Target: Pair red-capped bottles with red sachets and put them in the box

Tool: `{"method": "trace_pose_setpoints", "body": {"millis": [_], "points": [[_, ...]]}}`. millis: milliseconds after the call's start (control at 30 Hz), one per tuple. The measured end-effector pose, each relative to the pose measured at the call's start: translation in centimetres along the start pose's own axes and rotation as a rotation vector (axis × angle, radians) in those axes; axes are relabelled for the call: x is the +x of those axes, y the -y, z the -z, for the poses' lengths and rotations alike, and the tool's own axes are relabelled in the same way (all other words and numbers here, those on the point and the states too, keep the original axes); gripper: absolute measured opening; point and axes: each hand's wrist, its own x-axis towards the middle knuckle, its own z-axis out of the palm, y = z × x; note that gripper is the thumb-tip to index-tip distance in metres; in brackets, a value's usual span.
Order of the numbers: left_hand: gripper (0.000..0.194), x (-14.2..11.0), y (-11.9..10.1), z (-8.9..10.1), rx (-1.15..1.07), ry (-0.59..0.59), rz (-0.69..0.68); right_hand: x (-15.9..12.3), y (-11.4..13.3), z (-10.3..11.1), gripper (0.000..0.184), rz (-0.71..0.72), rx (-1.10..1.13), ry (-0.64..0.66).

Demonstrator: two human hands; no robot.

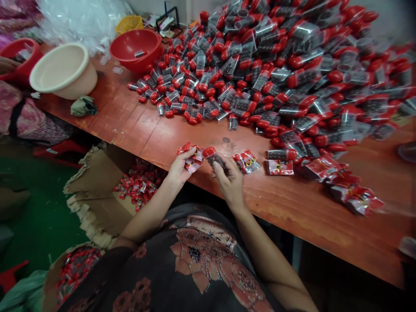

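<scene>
My left hand (179, 170) is closed on a small red-and-pink printed plastic packet (194, 163), thumb on top, just over the table's front edge. Close beside it, my right hand (233, 184) grips a red-capped clear tube (209, 153) with dark contents; its cap points toward the packet. Another printed packet (248, 162) lies flat just right of my right hand. Farther right, a red-capped tube (281, 154) rests behind a further packet (280, 167). Several more red packets (321, 168) overlap in a row toward the right.
A big heap of red-capped tubes (240, 106) covers the back of the wooden table (136, 134). At back left stand a red bowl (121, 45) and a cream basin (87, 73). Below the edge, a cardboard box (97, 197) holds red packets. A co-worker's hand (8, 65) shows at far left.
</scene>
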Motion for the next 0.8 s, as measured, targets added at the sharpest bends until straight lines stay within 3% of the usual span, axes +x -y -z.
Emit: {"method": "trace_pose_setpoints", "body": {"millis": [200, 400, 633, 800], "points": [[0.009, 0.0, 0.2, 0.2, 0.054, 0.020, -0.044, -0.6, 0.1, 0.0, 0.034, -0.024, 0.046, 0.032], [0.025, -0.4, 0.4, 0.4, 0.150, 0.066, -0.173, -0.7, -0.1, -0.1, 0.036, -0.135, 0.185, 0.075], [0.029, -1.1, 0.5, 0.1, 0.201, 0.105, -0.251, -0.4, 1.0, 1.2, 0.030, -0.138, 0.216, 0.103], [0.031, -1.9, 0.7, -0.3, 0.206, 0.100, -0.301, -0.7, 1.6, 1.7, 0.027, -0.004, 0.076, 0.057]]}}
